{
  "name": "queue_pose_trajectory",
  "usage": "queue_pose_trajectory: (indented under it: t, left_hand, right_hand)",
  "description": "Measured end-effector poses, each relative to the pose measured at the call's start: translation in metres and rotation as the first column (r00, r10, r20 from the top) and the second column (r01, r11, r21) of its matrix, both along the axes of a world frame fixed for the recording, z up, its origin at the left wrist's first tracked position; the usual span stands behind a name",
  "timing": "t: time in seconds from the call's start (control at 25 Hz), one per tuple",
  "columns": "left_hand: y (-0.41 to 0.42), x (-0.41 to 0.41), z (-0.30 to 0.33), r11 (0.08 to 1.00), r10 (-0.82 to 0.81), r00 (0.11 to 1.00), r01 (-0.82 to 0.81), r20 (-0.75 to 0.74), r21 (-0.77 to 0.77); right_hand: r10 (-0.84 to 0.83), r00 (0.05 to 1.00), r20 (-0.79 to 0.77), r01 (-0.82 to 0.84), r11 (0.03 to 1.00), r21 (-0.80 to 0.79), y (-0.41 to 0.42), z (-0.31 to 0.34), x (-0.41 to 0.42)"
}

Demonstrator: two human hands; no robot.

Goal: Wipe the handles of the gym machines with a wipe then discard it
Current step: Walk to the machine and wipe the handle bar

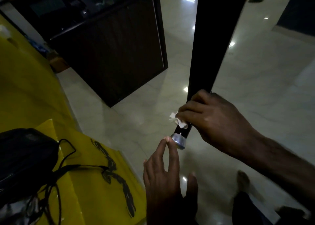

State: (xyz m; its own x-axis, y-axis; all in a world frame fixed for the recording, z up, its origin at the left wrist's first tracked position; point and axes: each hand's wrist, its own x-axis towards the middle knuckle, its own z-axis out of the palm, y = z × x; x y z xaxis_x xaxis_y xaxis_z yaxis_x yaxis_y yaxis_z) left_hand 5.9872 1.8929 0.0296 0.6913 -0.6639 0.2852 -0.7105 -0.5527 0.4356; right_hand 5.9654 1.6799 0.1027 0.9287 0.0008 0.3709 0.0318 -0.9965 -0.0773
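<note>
A black machine handle (183,131) with a silver end cap (178,141) points toward me in the middle of the view. My right hand (211,118) grips the handle with a crumpled white wipe (177,121) pressed under its fingers; part of the wipe sticks out to the left. My left hand (163,173) reaches up from below with straight fingers, and its fingertips touch the silver end cap. A wide black bar (216,37) of the machine rises from behind my right hand to the top of the frame.
A dark wooden cabinet (110,54) stands on the glossy pale floor (255,88) at the upper left. A yellow surface (25,88) fills the left side, with a black bag (22,158) and cords on it. My foot (242,178) shows at the lower right.
</note>
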Motion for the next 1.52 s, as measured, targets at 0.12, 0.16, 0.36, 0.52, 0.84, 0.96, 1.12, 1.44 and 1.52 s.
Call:
queue_pose_trajectory:
  t: [0.12,0.16,0.36,0.52,0.84,0.96,1.12,1.44,1.52]
  left_hand:
    - [-0.001,0.002,0.005,0.996,-0.039,0.999,0.036,-0.034,-0.085]
    - [0.0,0.002,0.006,0.993,-0.052,0.998,0.047,-0.042,-0.112]
    - [0.006,0.008,0.005,0.97,-0.132,0.985,0.105,-0.11,-0.218]
    - [0.008,0.015,0.004,0.958,-0.159,0.979,0.121,-0.128,-0.26]
    - [0.017,0.028,0.008,0.97,-0.145,0.982,0.116,-0.123,-0.214]
    - [0.016,0.028,0.01,0.96,-0.141,0.972,0.089,-0.187,-0.266]
    - [0.017,0.024,0.02,0.949,-0.143,0.919,0.021,-0.368,-0.315]
    - [0.035,0.028,0.011,0.945,0.025,0.914,-0.154,-0.404,-0.288]
    - [0.035,0.027,0.01,0.951,0.019,0.919,-0.138,-0.393,-0.277]
  right_hand:
    - [-0.001,0.998,0.07,-0.013,0.981,0.196,0.032,-0.016,-0.023]
    - [-0.045,0.993,0.113,0.012,0.961,0.276,0.047,-0.022,-0.032]
    - [-0.491,0.832,0.257,0.1,0.588,0.802,0.101,-0.055,-0.044]
    - [-0.416,0.867,-0.276,-0.124,-0.715,0.688,0.119,-0.071,-0.022]
    - [-0.571,0.809,-0.138,-0.164,-0.446,0.88,0.109,-0.071,-0.031]
    - [-0.509,0.848,0.149,-0.089,0.14,0.986,0.086,-0.053,-0.032]
    - [-0.218,0.967,0.133,0.073,0.733,0.676,0.065,-0.029,-0.012]
    - [0.227,0.959,0.167,-0.198,0.964,-0.177,0.051,-0.04,-0.01]
    - [0.273,0.947,0.17,-0.238,0.95,-0.201,0.045,-0.042,-0.015]
